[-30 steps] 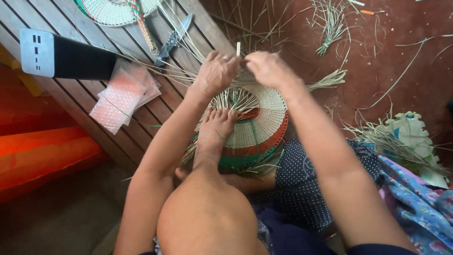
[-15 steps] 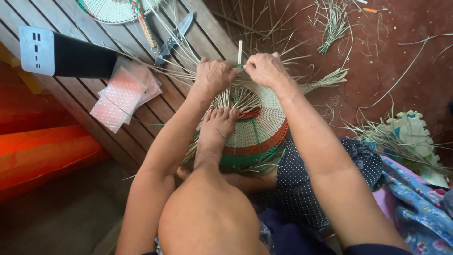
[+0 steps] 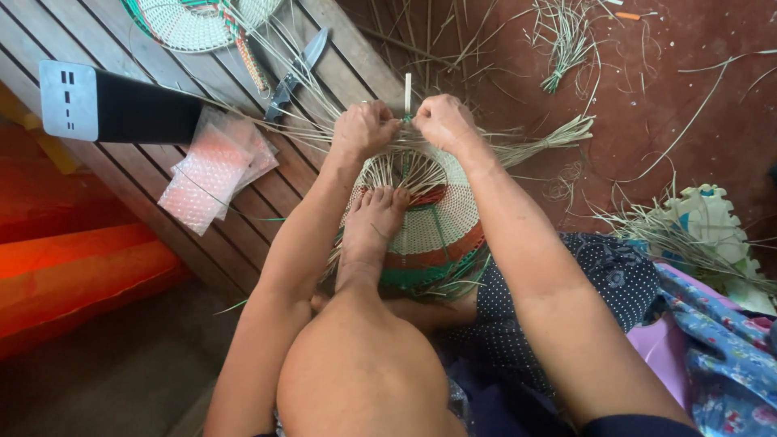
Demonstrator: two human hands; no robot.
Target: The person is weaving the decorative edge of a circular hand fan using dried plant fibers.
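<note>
Both hands work at the far rim of a round woven mat (image 3: 441, 218), white with red and green bands, which lies on the floor pinned under the person's bare foot (image 3: 374, 222). The left hand (image 3: 362, 129) is closed around a bunch of loose straw strands (image 3: 307, 129) at that rim, and the right hand (image 3: 441, 121), just beside it, pinches strands between thumb and fingers, with one pale strip (image 3: 408, 87) standing upright between the two. Beyond the mat's left side, on a slatted bench (image 3: 154, 170), lie a knife (image 3: 295, 73), a second woven piece (image 3: 190, 20), a black box (image 3: 121, 103) and pink bubble wrap (image 3: 210, 170).
</note>
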